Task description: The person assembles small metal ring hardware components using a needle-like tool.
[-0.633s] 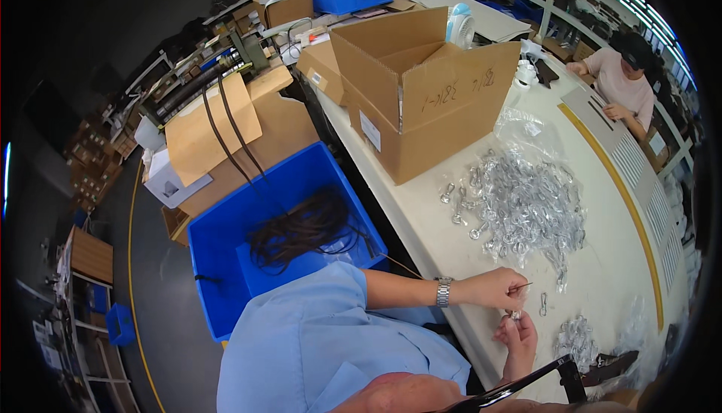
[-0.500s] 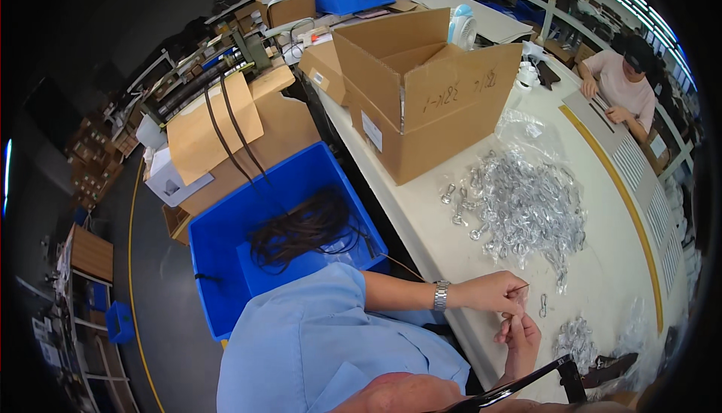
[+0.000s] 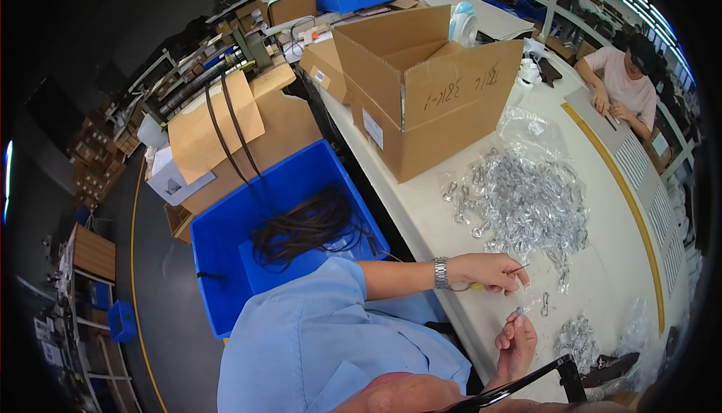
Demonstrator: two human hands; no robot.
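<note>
My left hand (image 3: 492, 272), with a metal watch (image 3: 441, 272) on its wrist, reaches over the white table (image 3: 421, 217). Its fingers are closed on a thin dark cord (image 3: 523, 267), whose tip sticks out past them. Below it, my right hand (image 3: 517, 341) pinches a small metal piece (image 3: 519, 311) at its fingertips; its exact kind is too small to tell. The hands are apart. Just right of them lies a single silver snap hook (image 3: 545, 305). A large heap of silver hooks (image 3: 530, 202) spreads beyond, and a smaller pile of metal hooks (image 3: 577, 341) sits close to my right hand.
An open cardboard box (image 3: 444, 105) stands on the table's far left. Beside the table, a blue bin (image 3: 218, 240) holds a coil of dark cord (image 3: 308, 225). A yellow strip (image 3: 624, 187) runs along the table. Across it sits another person (image 3: 624, 86) working with both hands.
My hands have moved apart: the left went slightly up, the right slightly down. The small metal piece at my right fingertips now shows. The other person's hands have shifted.
</note>
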